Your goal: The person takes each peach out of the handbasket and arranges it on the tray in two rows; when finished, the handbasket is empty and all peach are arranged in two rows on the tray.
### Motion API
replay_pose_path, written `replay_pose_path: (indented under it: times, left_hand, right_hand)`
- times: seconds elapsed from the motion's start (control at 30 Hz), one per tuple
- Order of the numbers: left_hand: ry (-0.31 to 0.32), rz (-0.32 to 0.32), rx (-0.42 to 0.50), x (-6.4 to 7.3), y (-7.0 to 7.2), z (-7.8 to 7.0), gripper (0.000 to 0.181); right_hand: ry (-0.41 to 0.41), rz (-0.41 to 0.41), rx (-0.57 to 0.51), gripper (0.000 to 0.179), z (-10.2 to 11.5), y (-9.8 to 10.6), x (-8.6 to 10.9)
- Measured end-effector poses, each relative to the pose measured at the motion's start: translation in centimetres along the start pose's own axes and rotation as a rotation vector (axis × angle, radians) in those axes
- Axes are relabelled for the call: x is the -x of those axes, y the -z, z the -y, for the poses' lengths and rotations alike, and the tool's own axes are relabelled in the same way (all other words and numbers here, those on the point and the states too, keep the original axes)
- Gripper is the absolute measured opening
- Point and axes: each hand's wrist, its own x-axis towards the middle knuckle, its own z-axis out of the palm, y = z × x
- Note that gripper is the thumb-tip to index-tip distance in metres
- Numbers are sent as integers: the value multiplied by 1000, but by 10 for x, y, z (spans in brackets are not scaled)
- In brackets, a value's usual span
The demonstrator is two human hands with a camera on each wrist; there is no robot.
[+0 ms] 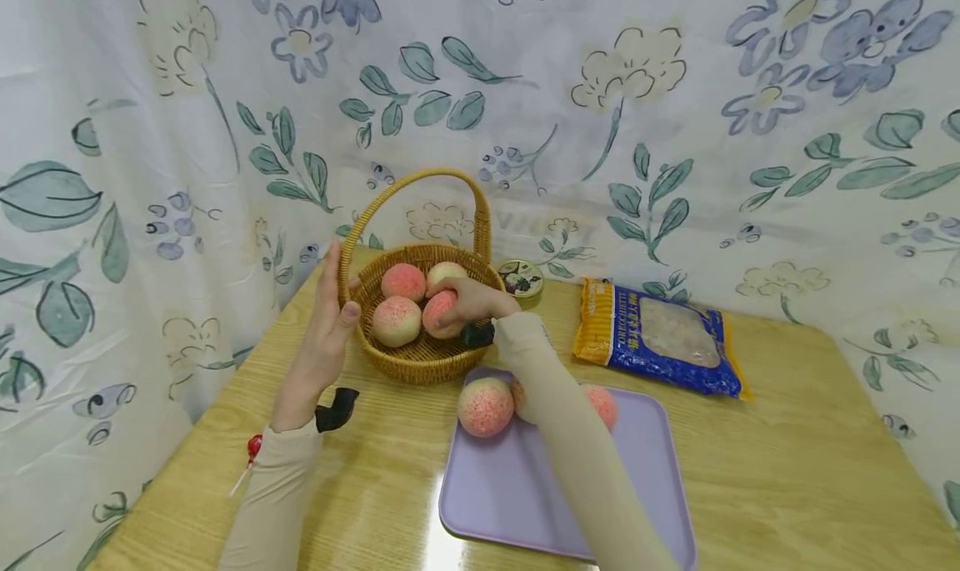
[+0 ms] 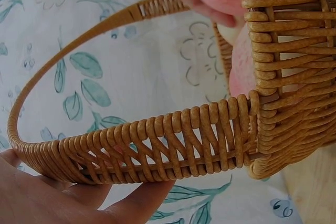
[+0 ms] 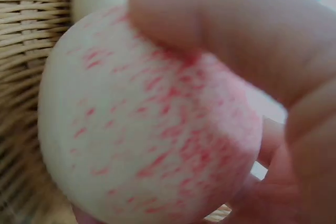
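In a wicker basket (image 1: pixel 420 373) with a tall arched handle (image 2: pixel 157 150) lie several round, pale peaches with pink speckles, among them one at the left front (image 1: pixel 396 321) and a pinker one (image 1: pixel 403 282) behind it. My right hand (image 1: pixel 474 298) reaches into the basket and grips a speckled peach (image 3: pixel 142 124), thumb over its top and fingers around the far side. Along the outside of the handle, my left hand (image 1: pixel 324 338) rests with fairly straight fingers. On a lilac tray (image 1: pixel 495 504) sit more peaches (image 1: pixel 486 408), partly hidden by the right forearm.
A blue and yellow pasta bag (image 1: pixel 660 338) lies at the right back. Behind the basket is a round tin (image 1: pixel 521 279). A red lollipop (image 1: pixel 253 448) lies on the wooden table (image 1: pixel 375 479) by the left sleeve. Floral cloth (image 1: pixel 540 137) hangs around the back and sides.
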Motion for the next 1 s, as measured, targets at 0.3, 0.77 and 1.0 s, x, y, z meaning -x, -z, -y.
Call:
replay_pose_path:
  times: [0.3, 0.77, 1.0]
  left_hand:
    - [26, -5, 4, -4, -1, -1, 80]
    - [86, 10, 38, -4, -1, -6, 79]
    - [87, -1, 20, -2, -4, -6, 77]
  right_hand:
    - [65, -190, -104, 55, -12, 46, 69]
    - [-80, -289, -101, 56, -71, 76, 198]
    - [-105, -358, 133, 50, -109, 56, 252]
